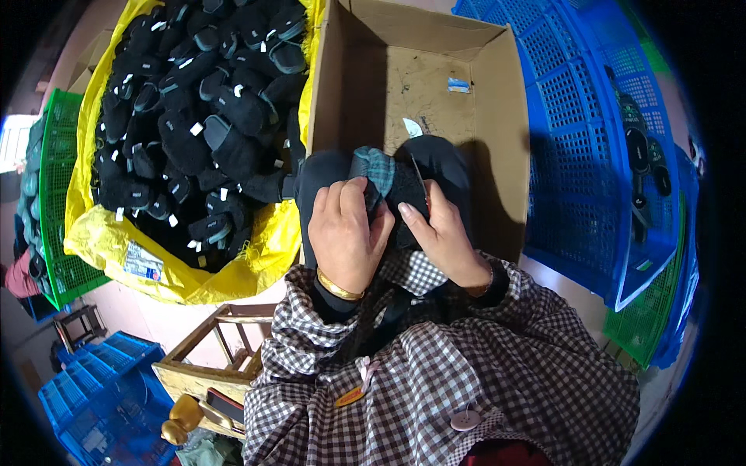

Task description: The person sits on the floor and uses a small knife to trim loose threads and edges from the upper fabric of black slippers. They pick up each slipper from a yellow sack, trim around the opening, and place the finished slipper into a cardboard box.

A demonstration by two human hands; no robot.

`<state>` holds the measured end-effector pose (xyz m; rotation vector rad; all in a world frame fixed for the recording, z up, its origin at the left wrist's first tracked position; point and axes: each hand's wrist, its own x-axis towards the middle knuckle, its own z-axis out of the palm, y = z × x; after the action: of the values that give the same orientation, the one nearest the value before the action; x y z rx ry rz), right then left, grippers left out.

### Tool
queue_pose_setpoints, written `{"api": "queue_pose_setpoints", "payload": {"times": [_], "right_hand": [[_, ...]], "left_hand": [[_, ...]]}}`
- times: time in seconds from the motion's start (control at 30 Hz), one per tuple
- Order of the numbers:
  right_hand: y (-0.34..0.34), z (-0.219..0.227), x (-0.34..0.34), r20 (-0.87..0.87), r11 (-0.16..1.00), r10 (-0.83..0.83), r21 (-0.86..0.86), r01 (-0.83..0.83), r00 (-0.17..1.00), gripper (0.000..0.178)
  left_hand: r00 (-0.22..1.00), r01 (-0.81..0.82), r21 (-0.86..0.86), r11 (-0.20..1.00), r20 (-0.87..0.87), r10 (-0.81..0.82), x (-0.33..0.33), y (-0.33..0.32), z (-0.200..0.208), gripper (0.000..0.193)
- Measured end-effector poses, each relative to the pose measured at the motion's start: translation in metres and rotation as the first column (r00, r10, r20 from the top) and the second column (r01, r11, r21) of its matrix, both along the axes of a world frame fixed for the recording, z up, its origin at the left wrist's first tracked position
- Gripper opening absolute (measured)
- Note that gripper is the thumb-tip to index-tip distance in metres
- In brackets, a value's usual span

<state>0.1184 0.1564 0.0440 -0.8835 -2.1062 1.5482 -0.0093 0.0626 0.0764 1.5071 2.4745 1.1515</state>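
Observation:
Over my lap, my left hand [342, 233] is closed on a dark slipper [374, 168] with a teal plaid part turned up and a fuzzy black part beside it. My thumb and fingers press into its near side. My right hand [449, 242] is closed at the slipper's right edge, thumb lying on the black fuzzy part. A thin metal blade [417, 171] sticks up from between its fingers, with a bit of red at its base. The rest of that tool is hidden in my hand, so its exact kind does not show.
At the left, a yellow sack [183, 289] bulges with black slippers bearing white tags. A cardboard box [497, 101] with scraps inside stands beyond my knees. Blue crates [571, 155] line the right, and a wooden stool [203, 373] stands at the lower left.

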Motion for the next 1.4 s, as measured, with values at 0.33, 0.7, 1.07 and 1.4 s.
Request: {"api": "queue_pose_setpoints", "payload": {"times": [0.33,0.7,1.07,1.4], "right_hand": [[0.014,0.002,0.014,0.081,0.98,0.194,-0.055,-0.19,0.978,0.038],[0.002,0.011,-0.016,-0.044,0.938,0.279,-0.204,-0.282,0.959,0.039],[0.003,-0.012,-0.044,-0.285,0.729,0.208,-0.593,-0.343,0.936,0.038],[-0.002,-0.016,-0.027,-0.241,0.947,0.244,-0.148,-0.283,0.94,0.037]], "left_hand": [[0.992,-0.1,-0.113,0.988,0.063,0.108,0.014,-0.008,0.005,0.038],[0.972,-0.057,-0.128,0.99,0.217,0.084,-0.003,-0.009,0.019,0.036],[0.988,-0.147,-0.161,0.976,0.031,0.153,0.016,-0.013,0.026,0.044],[0.963,-0.245,-0.203,0.948,-0.162,0.214,0.031,-0.025,0.007,0.075]]}}
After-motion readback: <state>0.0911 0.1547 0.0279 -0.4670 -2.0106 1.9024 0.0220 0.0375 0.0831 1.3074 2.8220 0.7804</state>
